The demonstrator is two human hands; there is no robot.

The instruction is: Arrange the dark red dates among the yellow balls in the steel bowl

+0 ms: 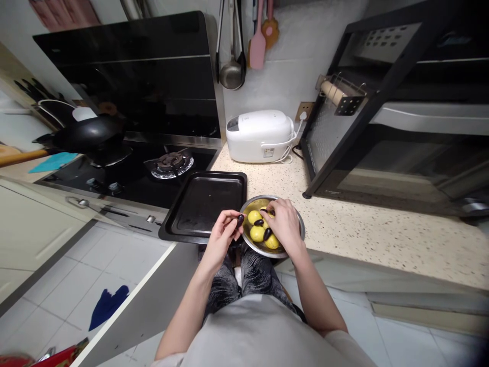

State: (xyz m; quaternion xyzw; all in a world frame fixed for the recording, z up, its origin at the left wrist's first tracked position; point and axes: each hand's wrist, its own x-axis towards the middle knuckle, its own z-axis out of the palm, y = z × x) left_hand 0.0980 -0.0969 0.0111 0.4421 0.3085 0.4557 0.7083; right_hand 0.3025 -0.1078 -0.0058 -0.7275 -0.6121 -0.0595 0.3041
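Note:
A metal bowl point(301, 235) sits at the counter's front edge, holding several round yellow fruits point(257, 233) and several dark oval fruits point(267, 234) that look like black grapes. My left hand point(224, 229), just left of the rim, pinches one dark grape point(240, 220) between thumb and fingers. Inside the bowl, my right hand point(283, 220) has its fingers bent and drawn together over the fruit at the far side. Dark fruit shows by those fingertips, but whether it is gripped is partly hidden. Close to my left hand lies a black baking tray point(208, 201).
Behind the bowl stands a white rice cooker point(262, 135), plugged in at the wall. A large oven point(412, 158) in a black rack fills the right. Left are a gas hob point(170, 162) and a black wok point(86, 132). Below the tray, a cabinet door point(133, 300) hangs open.

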